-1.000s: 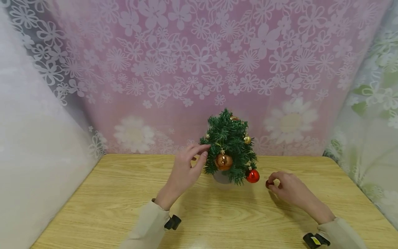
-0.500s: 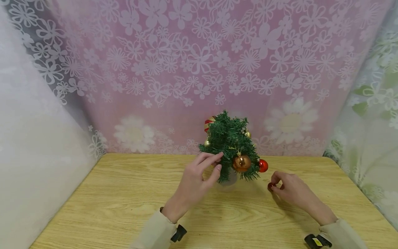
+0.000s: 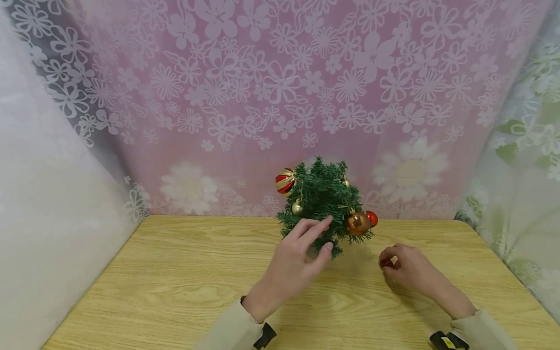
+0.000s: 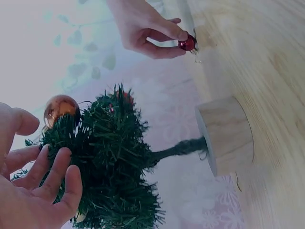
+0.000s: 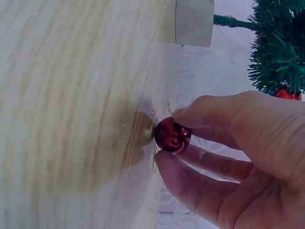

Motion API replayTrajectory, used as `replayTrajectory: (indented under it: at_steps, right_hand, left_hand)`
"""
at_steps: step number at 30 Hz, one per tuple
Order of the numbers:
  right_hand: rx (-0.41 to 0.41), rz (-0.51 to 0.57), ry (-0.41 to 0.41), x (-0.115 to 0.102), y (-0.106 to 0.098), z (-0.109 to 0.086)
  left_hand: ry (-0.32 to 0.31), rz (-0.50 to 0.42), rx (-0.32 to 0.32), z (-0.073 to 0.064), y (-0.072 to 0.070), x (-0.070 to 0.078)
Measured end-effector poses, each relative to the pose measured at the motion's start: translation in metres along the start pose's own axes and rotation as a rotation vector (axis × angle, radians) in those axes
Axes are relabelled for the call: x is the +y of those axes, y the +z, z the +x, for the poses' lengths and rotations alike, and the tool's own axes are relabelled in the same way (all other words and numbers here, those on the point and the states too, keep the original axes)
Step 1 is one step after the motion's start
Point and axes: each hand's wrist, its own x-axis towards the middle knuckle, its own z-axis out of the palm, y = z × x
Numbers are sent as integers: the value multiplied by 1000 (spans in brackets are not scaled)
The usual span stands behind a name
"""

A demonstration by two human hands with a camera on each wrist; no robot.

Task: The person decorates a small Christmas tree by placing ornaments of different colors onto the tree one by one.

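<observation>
A small artificial Christmas tree (image 3: 325, 192) stands on a round wooden base (image 4: 231, 136). My left hand (image 3: 294, 262) is at its near side, the loosely extended fingers overlapping the lower branches in the head view. To the right, my right hand (image 3: 413, 271) pinches a small dark red bauble (image 5: 171, 135) between thumb and fingertips, low at the tabletop. A thin gold loop (image 5: 155, 162) trails from the bauble. On the tree hang a copper bauble (image 3: 357, 223), a bright red one (image 3: 372, 218), a red-and-gold striped one (image 3: 284, 182) and a small gold one (image 3: 297, 208).
The wood-grain table (image 3: 197, 272) reaches back to a pink floral curtain (image 3: 245, 121). A pale curtain (image 3: 52, 204) borders the left side, and a green-and-white one (image 3: 529, 170) the right. Both wrists carry black straps.
The tree has turned, its front baubles shifting right while the striped and small gold ones came into view at left. My left hand moved right with it; the right hand barely shifted.
</observation>
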Motion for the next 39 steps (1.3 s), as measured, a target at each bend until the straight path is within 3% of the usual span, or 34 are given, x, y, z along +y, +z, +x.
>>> replayTrajectory:
  at_steps: [4,17,30,39]
  right_hand:
    - [-2,-3,5,2,0,0]
    - [-19,2,44,0,-3,-6]
    - [91,48,-29,-16,-11,-13]
    - [188,42,-95,-25,-13,-16]
  left_hand:
    - [-16,24,-31,2,6,4]
    - [18,159,-31,10,17,5]
    - [0,106,-6,18,23,-2]
    - [39,51,28,16,21,-3]
